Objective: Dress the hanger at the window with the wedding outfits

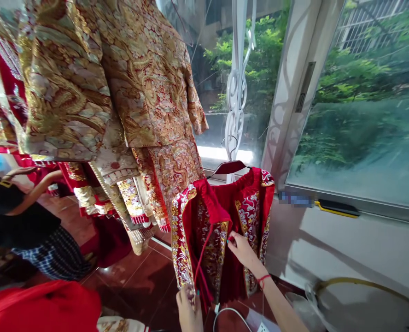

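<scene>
Under the hanger (228, 168)'s bottom edge: red embroidered garment (213, 251), hanging | left hand (189, 310) pinching its lower corner, right hand (243, 251) pinching a panel edge midway down | looks like panel-straightening tbh; next move probably calls for a gentle, even hold

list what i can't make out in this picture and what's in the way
All in the head view:
- Left hand: its forearm, cut off by the bottom edge.
- Red embroidered garment: the patch behind the right hand.
- Gold-embroidered jacket: its top, cut off by the top edge.
- Blue strip under the window: any marking, pixelated.
</scene>
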A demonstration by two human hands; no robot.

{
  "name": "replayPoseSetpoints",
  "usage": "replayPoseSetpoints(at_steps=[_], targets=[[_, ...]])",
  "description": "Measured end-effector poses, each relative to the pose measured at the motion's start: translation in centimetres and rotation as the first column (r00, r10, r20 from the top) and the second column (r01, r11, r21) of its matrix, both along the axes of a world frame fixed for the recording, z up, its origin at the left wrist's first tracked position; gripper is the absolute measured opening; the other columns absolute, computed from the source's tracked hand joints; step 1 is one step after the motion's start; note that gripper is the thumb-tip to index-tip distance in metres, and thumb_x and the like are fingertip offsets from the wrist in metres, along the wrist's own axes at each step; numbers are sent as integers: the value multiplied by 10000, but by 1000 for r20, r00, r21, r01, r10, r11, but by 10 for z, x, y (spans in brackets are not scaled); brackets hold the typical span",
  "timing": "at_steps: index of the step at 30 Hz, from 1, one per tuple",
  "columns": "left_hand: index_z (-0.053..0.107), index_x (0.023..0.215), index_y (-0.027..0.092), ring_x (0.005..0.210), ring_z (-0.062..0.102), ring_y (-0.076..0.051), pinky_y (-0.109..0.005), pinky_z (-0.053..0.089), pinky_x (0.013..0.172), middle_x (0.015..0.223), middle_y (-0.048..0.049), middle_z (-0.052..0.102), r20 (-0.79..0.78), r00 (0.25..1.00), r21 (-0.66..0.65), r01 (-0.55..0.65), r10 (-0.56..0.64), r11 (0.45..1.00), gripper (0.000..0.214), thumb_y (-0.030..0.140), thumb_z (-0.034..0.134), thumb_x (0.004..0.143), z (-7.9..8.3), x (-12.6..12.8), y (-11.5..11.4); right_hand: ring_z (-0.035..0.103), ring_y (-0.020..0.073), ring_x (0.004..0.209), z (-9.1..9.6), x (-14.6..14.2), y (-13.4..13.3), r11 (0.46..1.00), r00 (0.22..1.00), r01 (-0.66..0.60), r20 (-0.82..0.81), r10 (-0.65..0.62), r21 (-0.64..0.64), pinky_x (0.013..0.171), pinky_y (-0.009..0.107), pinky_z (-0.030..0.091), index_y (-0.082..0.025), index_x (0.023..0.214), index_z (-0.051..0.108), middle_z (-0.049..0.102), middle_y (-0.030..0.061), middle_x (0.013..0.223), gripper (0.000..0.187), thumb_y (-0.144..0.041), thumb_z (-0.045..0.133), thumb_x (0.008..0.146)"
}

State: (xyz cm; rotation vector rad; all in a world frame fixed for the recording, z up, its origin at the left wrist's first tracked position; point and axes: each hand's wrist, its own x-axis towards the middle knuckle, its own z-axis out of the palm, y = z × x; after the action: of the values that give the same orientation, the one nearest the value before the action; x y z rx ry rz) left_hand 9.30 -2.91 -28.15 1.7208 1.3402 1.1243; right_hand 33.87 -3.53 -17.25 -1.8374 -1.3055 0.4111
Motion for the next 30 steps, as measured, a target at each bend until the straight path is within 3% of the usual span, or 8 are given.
replayPoseSetpoints(at_steps=[2,5,9,12,15,21,26,30], targets=[[601,1054,221,985,651,-278,-453,535,889,1062,-132,620,-61,997,149,55,-46,987,265,338,443,876,18,18,-5,569,158,613,-1,-8,-13,998,998,-36,-57,39,43,618,258,438,-204,806,542,589,-13,704,35,-193,510,800],[583,1176,226,1176,583,-256,-437,478,1015,1211,-130,602,-181,926,198,364,-331,910,349,198,430,863,48,57,-8,553,160,653,-7,-24,-28,994,990,-34,-130,47,101,636,265,435,-208,779,517,594,-8,734,29,-226,532,797],[542,1264,117,1186,581,-281,-456,444,1042,1239,-176,622,-323,900,113,343,-292,933,485,83,446,790,72,102,9,557,175,692,-13,-37,-33,993,996,55,-78,-47,108,682,285,440,-203,784,523,600,10,748,12,-208,534,786],[593,1220,101,1143,604,-279,-471,424,1037,1205,-169,662,-430,843,76,391,-324,917,526,-2,378,750,77,113,22,579,187,722,-12,-35,-31,993,998,68,-13,-67,95,709,299,448,-204,806,519,605,25,778,25,-196,496,813],[603,1225,123,1138,609,-269,-470,430,1023,1200,-146,676,-434,813,71,459,-387,886,547,1,385,739,78,113,24,600,194,741,-5,-28,-34,999,999,20,34,-21,41,730,304,450,-206,809,515,616,30,796,66,-216,472,858],[633,1158,156,997,661,-258,-408,507,905,1093,-128,715,-313,845,54,472,-434,880,399,121,442,810,77,112,19,657,206,837,21,-29,-43,990,988,56,150,-36,-126,722,276,444,-210,929,601,667,57,923,182,-207,419,938],[649,1112,177,876,701,-228,-327,531,799,975,-107,738,-229,851,-2,485,-472,875,336,176,443,846,81,110,21,687,208,818,41,-36,-35,928,935,120,354,13,-352,670,263,441,-198,859,680,683,91,1000,279,-132,419,928],[666,1051,170,816,711,-230,-309,524,743,908,-112,742,-241,860,-32,456,-450,889,314,240,397,905,86,110,23,690,197,843,45,-33,-27,941,882,134,470,30,-312,679,260,470,-196,934,694,622,113,1174,265,-97,450,905]])
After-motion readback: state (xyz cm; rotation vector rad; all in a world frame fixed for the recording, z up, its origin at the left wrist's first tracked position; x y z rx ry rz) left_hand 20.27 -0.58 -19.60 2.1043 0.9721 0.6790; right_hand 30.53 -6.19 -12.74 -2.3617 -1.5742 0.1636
